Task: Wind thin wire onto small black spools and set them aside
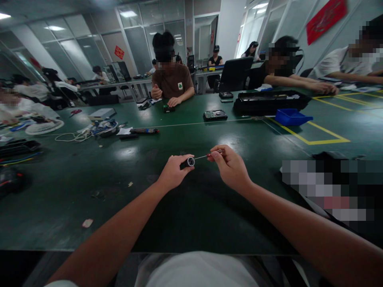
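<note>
Black cylinder (pixel 187 163) pinched in my left hand (pixel 173 172), over green table (pixel 125 207), ringed end turned toward my right. My right hand (pixel 231 169) grips screwdriver (pixel 216 154) by reddish handle; shaft runs leftward, nearly level, tip at or just beside cylinder's ring, exact contact unclear. Cylinder lies left of my right hand, nearer my left.

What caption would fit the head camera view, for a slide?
Left hand holds a dark cylinder, right hand a red-handled screwdriver, above a green table.
</note>
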{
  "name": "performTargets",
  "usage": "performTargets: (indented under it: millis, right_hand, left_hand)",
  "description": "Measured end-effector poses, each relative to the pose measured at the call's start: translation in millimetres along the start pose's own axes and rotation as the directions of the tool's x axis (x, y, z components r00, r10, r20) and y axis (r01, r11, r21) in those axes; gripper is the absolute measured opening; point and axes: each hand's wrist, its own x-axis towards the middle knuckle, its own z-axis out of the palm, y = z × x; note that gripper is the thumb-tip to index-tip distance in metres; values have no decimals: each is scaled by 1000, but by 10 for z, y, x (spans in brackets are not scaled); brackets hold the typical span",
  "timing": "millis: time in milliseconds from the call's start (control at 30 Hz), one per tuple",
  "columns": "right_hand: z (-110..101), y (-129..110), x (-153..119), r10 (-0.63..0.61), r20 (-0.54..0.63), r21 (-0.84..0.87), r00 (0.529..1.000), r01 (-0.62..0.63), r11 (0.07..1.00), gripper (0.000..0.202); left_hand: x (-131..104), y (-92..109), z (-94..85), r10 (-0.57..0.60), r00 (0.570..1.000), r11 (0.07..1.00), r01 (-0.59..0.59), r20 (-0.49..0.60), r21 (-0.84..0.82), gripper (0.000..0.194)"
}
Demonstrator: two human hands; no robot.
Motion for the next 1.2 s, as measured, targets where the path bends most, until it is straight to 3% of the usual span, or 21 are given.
performTargets:
  millis: [333, 900, 1067, 1200]
  right_hand:
    - [-13, 11, -4, 2, 38, 24, 999, -3, 1000, 16]
    - [3, 70, 21, 52, -10, 35, 999, -51, 998, 17]
    - [-49, -16, 42, 100, 53, -55, 994, -97, 994, 23]
    - [-82, -43, 48, 96, 39, -206, 995, -86, 975, 38]
  left_hand:
    - [-2, -19, 8, 13, 1000, 1000, -13, -21, -8, 37]
    - [-2, -24, 13, 7, 999, 999, -9, -31, -41, 37]
    - [-7, -36, 9, 6, 1000, 1000, -6, -9, -17, 36]
    - [-6, -40, 2, 4, 1000, 999, -5, -21, -34, 37]
